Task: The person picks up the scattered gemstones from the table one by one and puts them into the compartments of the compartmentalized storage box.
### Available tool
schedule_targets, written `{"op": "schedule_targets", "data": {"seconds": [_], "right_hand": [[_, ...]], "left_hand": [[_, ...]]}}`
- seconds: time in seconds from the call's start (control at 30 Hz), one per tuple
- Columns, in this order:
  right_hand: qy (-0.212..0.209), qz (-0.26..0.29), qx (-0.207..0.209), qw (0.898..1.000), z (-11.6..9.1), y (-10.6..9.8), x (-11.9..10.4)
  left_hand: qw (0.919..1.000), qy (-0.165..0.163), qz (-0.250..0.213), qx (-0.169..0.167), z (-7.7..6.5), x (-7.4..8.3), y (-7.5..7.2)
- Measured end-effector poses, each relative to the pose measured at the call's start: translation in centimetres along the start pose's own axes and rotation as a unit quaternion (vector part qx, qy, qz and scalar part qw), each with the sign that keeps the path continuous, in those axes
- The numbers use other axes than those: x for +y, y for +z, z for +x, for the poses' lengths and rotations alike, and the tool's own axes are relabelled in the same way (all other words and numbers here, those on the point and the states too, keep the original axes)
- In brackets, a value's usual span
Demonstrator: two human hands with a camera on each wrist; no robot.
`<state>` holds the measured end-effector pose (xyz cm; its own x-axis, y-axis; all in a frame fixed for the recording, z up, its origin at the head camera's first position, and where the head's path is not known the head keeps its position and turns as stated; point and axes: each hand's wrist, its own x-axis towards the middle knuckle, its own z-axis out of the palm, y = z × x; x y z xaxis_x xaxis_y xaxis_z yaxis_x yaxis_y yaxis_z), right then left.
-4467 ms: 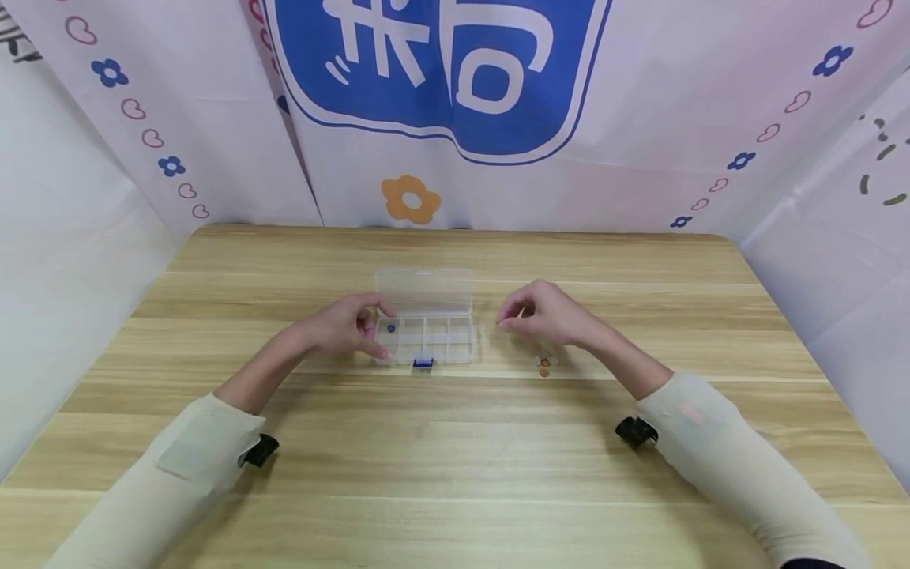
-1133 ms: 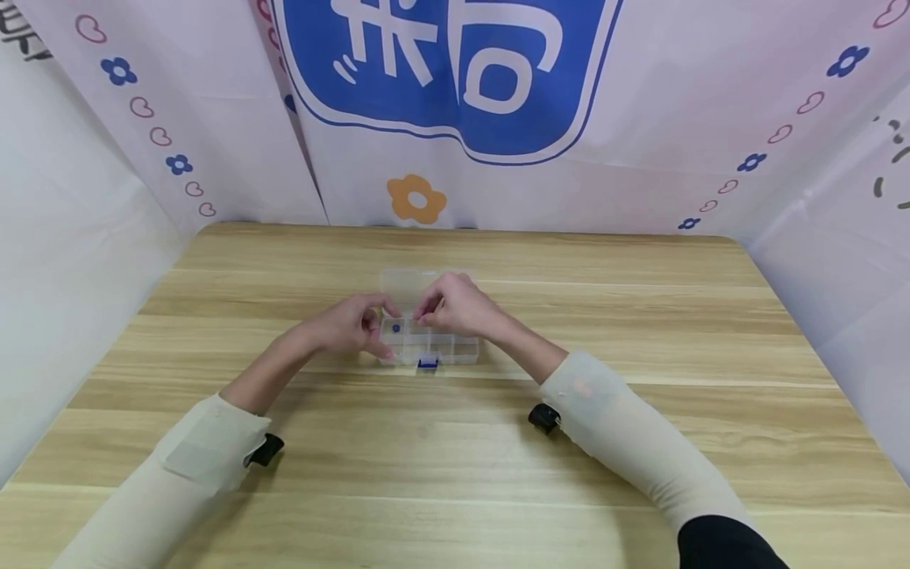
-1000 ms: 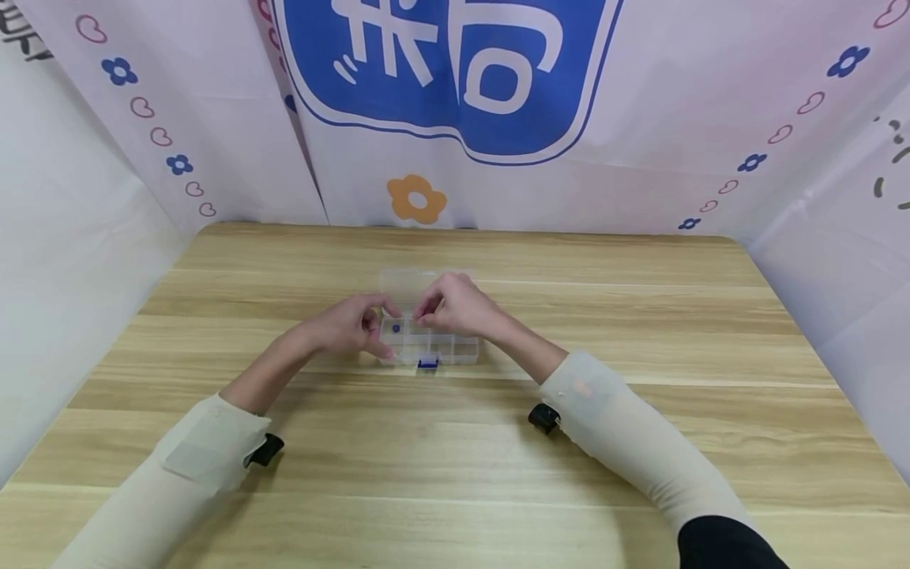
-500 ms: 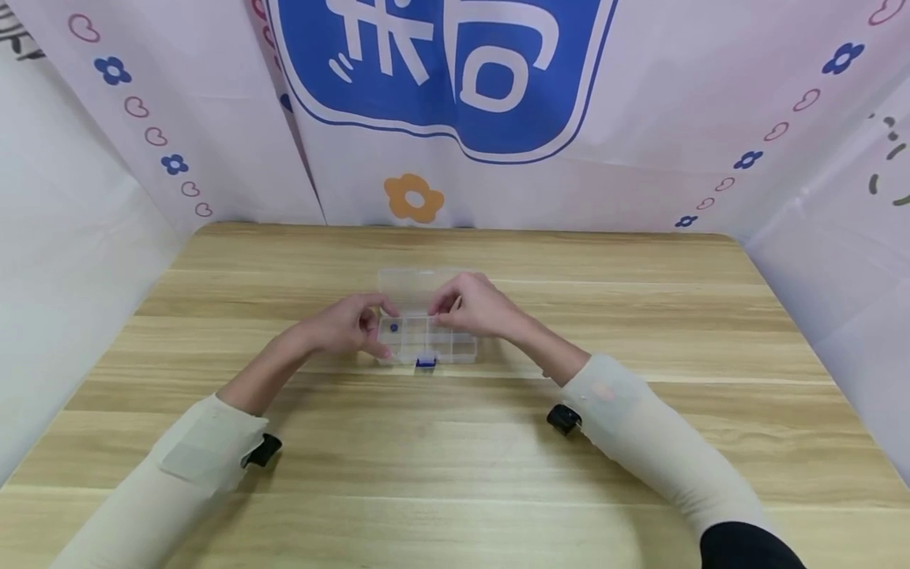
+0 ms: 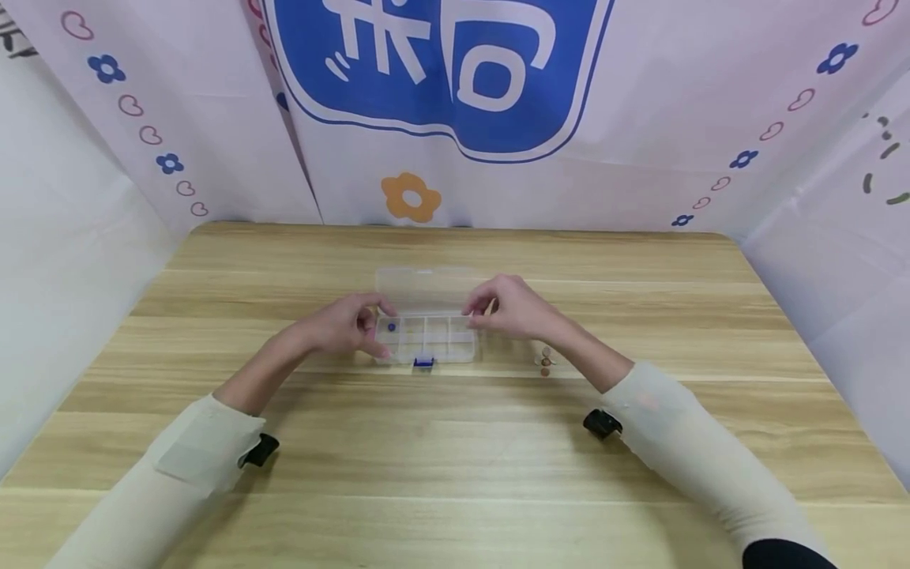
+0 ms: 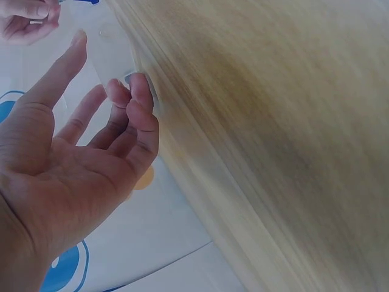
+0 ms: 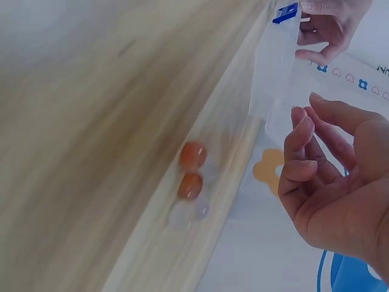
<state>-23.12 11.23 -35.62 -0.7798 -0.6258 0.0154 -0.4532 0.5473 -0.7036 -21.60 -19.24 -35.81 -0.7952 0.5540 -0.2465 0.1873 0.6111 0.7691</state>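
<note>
A clear compartment box point(image 5: 425, 337) lies on the table, its lid point(image 5: 408, 288) folded back and a blue latch point(image 5: 423, 363) at its front. One small blue bead point(image 5: 392, 327) sits in the back left compartment. My left hand point(image 5: 341, 325) grips the box's left end between thumb and fingers. At the back right corner of the box is my right hand point(image 5: 513, 308). Its thumb and fingers point(image 7: 304, 128) are loosely bent, with nothing visible between them. Right of the box lie two orange beads point(image 7: 191, 185) and several clear beads point(image 7: 180, 216).
The wooden table point(image 5: 426, 458) runs back to a white printed cloth point(image 5: 604, 190) behind the box. Other white cloths hang on both sides. Black clips point(image 5: 603, 424) stick out from the beige sleeves point(image 5: 675, 427).
My right hand came from the right to over the second back compartment, then drew back rightward to the box's right end. The loose beads show again. My left hand has kept its place.
</note>
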Motion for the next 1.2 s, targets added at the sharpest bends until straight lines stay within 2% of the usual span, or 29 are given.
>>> {"op": "schedule_targets", "data": {"seconds": [0.4,0.53,0.83,1.2], "right_hand": [[0.008,0.009,0.01,1.0,-2.1,-1.0,2.0],[0.006,0.003,0.001,1.0,-2.6,-1.3,2.4],[0.029,-0.011,-0.021,0.999,-4.0,-2.1,3.6],[0.047,-0.001,-0.035,0.998,-5.7,-2.8,5.1]], "left_hand": [[0.9999,0.009,0.01,0.001,0.0,0.0,0.0],[0.9999,0.008,0.007,-0.001,0.1,0.0,0.0],[0.9999,0.008,0.008,0.004,0.0,0.0,0.0],[0.9999,0.002,0.015,0.002,-0.1,0.3,0.0]]}}
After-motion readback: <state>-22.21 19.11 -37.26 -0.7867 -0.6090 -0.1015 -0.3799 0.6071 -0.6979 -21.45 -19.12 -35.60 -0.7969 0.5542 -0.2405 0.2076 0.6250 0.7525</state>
